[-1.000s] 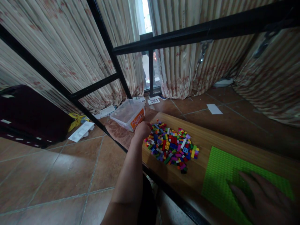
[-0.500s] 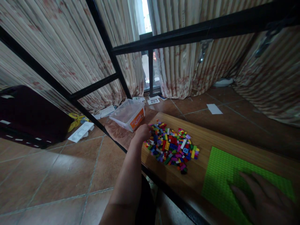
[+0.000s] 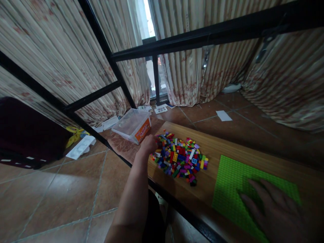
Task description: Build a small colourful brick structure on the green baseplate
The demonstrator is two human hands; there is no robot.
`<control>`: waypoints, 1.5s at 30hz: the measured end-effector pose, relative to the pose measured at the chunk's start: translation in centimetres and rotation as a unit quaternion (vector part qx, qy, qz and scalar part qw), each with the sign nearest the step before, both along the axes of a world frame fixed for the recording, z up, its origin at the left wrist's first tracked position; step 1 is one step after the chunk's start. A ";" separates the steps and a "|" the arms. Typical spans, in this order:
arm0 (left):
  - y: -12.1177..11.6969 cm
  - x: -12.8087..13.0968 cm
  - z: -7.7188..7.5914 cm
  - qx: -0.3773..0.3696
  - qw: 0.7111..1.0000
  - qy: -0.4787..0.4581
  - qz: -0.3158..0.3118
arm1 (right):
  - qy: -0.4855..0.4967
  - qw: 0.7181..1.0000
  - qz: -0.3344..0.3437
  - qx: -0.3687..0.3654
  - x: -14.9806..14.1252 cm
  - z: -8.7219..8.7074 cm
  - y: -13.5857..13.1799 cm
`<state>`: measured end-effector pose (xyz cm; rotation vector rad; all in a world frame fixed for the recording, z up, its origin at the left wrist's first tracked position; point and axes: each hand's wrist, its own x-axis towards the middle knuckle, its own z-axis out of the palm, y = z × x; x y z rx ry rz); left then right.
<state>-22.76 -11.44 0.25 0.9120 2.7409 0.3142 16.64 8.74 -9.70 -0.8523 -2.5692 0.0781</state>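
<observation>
A heap of small building bricks (image 3: 179, 157) in many colours lies on a wooden board. At its far left edge is my left hand (image 3: 149, 144), touching the bricks. Its fingers curl down and look closed, and anything between them is hidden. On the right, my right hand (image 3: 268, 202) stretches over a green studded baseplate (image 3: 227, 175), its fingers spread and nothing visible in them. Whether its palm rests on the plate I cannot tell.
The wooden board (image 3: 210, 189) has a dark edge at the front. Beyond my left hand stands a clear plastic box (image 3: 126, 126) with an orange label. Black metal bars (image 3: 177, 45) cross above. A dark suitcase (image 3: 27, 131) and a white tray (image 3: 81, 147) are on the left.
The whole view has shifted, so everything appears a little farther left. My left hand stays at the heap's left edge and my right hand remains over the baseplate.
</observation>
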 end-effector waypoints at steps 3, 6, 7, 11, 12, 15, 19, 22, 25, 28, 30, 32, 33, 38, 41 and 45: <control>0.1 0.0 0.1 0.006 1.000 0.004 -0.002 | -0.040 0.999 0.008 0.012 0.0 0.0 0.2; -0.3 0.3 1.0 0.022 1.000 0.013 -0.001 | -0.043 0.999 0.007 0.020 -0.1 0.1 0.3; -0.5 0.6 1.4 0.031 0.999 0.016 0.000 | -0.044 0.999 0.006 0.021 -0.2 0.2 0.3; -0.7 2.8 3.4 0.085 0.996 -0.009 -0.023 | -0.061 0.998 -0.009 0.015 -0.8 1.6 -0.5; -0.3 3.7 3.7 0.137 0.989 -0.040 -0.038 | -0.065 0.998 -0.013 0.008 -1.0 1.9 -0.7; 2.3 7.2 4.1 0.219 0.951 -0.164 -0.141 | -0.059 0.998 -0.020 -0.015 -1.3 2.6 -1.0; 7.0 13.4 2.8 0.248 0.891 -0.272 -0.266 | 0.015 0.997 -0.017 -0.069 -1.3 3.5 -0.6; 9.5 17.5 1.0 0.209 0.883 -0.299 -0.294 | 0.103 0.985 -0.003 -0.137 -1.3 5.0 -0.4; 10.8 20.0 -0.3 0.184 0.884 -0.308 -0.301 | 0.138 0.967 0.059 -0.205 -1.4 6.6 -0.8; 11.4 21.2 -1.1 0.180 0.879 -0.323 -0.301 | 0.124 0.953 0.115 -0.250 -1.5 7.3 -1.2; 11.6 21.5 -1.5 0.182 0.870 -0.339 -0.306 | 0.117 0.950 0.117 -0.264 -1.4 7.2 -1.2; 11.9 21.8 -1.9 0.193 0.866 -0.347 -0.302 | 0.113 0.953 0.096 -0.264 -1.2 6.8 -0.7; 12.0 21.9 -2.1 0.201 0.874 -0.333 -0.292 | 0.107 0.957 0.082 -0.258 -1.1 6.7 -0.4; 11.9 22.6 -3.0 0.202 0.946 -0.078 -0.241 | 0.111 0.973 -0.017 -0.203 -0.1 6.3 1.5; 11.8 23.2 -3.9 0.174 0.953 -0.068 -0.240 | 0.131 0.973 -0.048 -0.185 0.1 6.2 2.2; 11.7 24.2 -4.6 0.184 0.944 -0.129 -0.240 | 0.114 0.978 -0.035 -0.170 0.0 5.9 2.2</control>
